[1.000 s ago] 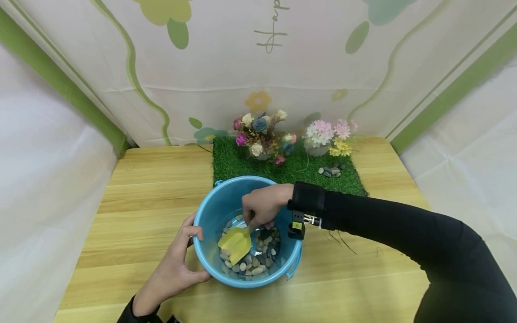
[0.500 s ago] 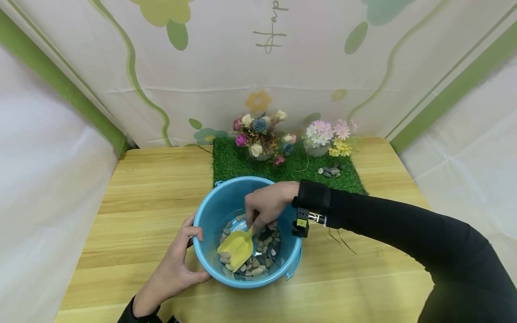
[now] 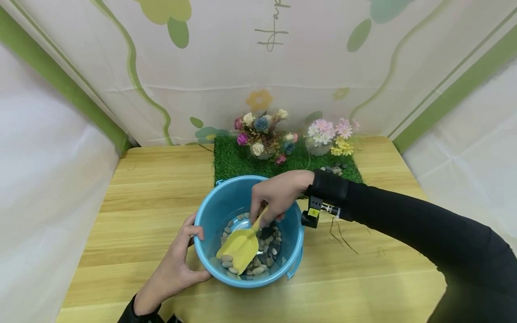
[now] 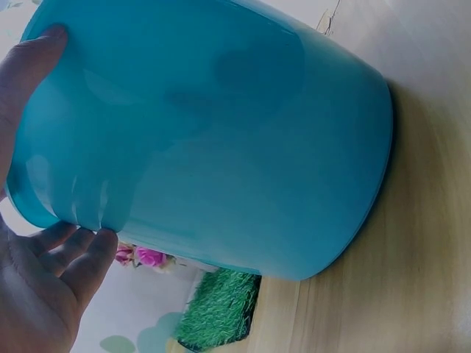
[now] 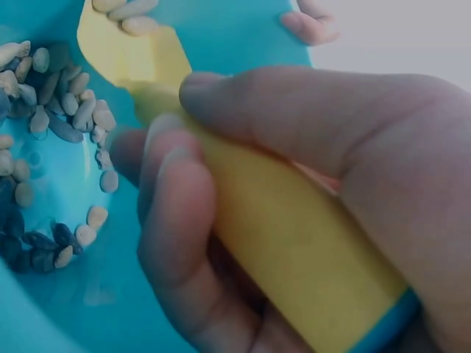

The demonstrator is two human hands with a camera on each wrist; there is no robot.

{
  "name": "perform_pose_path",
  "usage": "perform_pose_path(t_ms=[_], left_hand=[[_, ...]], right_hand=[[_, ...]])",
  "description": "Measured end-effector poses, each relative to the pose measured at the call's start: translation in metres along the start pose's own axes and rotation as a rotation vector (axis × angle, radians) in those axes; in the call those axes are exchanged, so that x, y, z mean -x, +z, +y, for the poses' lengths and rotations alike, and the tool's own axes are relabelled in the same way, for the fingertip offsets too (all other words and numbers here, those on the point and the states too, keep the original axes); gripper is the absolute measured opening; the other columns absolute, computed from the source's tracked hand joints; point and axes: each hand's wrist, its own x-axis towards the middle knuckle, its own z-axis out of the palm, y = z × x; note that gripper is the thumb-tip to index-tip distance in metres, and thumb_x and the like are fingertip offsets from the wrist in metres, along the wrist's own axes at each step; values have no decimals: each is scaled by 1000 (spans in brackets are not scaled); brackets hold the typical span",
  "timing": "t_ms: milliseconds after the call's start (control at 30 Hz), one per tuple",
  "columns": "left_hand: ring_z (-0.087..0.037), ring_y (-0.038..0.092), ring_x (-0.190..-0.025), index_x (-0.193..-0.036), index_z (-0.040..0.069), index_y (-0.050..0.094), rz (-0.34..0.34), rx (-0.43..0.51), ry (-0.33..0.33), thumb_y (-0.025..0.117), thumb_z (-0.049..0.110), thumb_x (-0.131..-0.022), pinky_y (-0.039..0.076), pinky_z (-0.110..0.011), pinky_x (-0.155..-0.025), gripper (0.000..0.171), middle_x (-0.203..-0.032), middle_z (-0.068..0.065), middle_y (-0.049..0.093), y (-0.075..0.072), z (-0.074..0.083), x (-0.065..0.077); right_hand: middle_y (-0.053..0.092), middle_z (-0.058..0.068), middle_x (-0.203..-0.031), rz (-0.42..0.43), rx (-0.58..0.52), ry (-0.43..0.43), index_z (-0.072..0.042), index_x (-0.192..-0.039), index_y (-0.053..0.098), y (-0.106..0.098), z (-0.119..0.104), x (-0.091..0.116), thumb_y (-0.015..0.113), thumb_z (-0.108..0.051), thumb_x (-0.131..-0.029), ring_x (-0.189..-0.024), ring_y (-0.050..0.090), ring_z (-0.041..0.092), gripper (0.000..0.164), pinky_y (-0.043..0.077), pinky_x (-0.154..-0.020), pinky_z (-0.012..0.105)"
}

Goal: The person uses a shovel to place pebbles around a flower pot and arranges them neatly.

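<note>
A blue bucket (image 3: 203, 211) stands on the table with several pebbles (image 3: 258, 270) at its bottom. My left hand (image 3: 177, 258) holds the bucket's left side, one finger hooked over the rim and the thumb along the outer wall. In the left wrist view, the left fingers (image 4: 88, 265) lie against the bucket wall (image 4: 243, 154). Inside the bucket, my right hand (image 3: 278, 195) grips the handle of a yellow toy shovel (image 3: 240, 246). A few pale pebbles (image 5: 136, 11) lie at the tip of the shovel blade (image 5: 132, 51), which slants toward the bucket's near-left wall.
Behind the bucket lies a green turf mat (image 3: 230, 157). Two flower arrangements, one of mixed roses (image 3: 260, 134) and one of pink and yellow blooms (image 3: 323, 134), stand on it, with a small pile of pebbles (image 3: 335, 170) nearby. The bucket's handle (image 3: 296, 264) hangs at its right side.
My right hand has moved up and to the right, and the shovel has risen with a few pebbles at its tip. The left hand and bucket stay in place.
</note>
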Motion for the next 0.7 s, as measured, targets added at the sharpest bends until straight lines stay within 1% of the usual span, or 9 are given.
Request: perform_pose_path(t_ms=[133,267,400,567,700], left_hand=[[-42,40,-134,-113,6,42,2,8,8,94,6,-67,52,-38,-93,70,-160,-13,28,0,-1,0],[-44,41,-133,-113,4,42,3,12,16,94,6,-67,51,-37,-93,69,-159,-14,29,1,-1,0],[-45,40,-134,-113,5,42,2,10,14,94,6,-67,51,-37,-94,69,-159,-14,29,1,-1,0],[-43,39,-135,-112,3,42,-3,5,-2,94,6,-68,51,-38,-94,69,-160,-14,27,1,0,0],[-43,40,-135,-112,2,42,-3,6,-2,94,5,-68,52,-40,-93,69,-160,-13,27,1,0,0]], right_hand=[[71,-6,-96,10,-29,14,-4,-122,73,-2,0,7,59,-9,-104,-59,56,13,23,50,-61,28],[73,-4,-95,32,-79,6,-4,-121,73,-2,3,14,60,-10,-104,-61,62,16,22,55,-60,33],[75,-1,-95,63,-134,6,-4,-123,72,-2,6,21,60,-10,-104,-60,62,15,24,56,-59,33],[75,1,-95,92,-159,6,-7,-125,72,-1,8,27,60,-12,-104,-59,61,13,25,55,-57,31],[75,2,-96,107,-174,-8,-8,-125,72,0,10,31,59,-13,-104,-59,60,15,25,54,-56,31]])
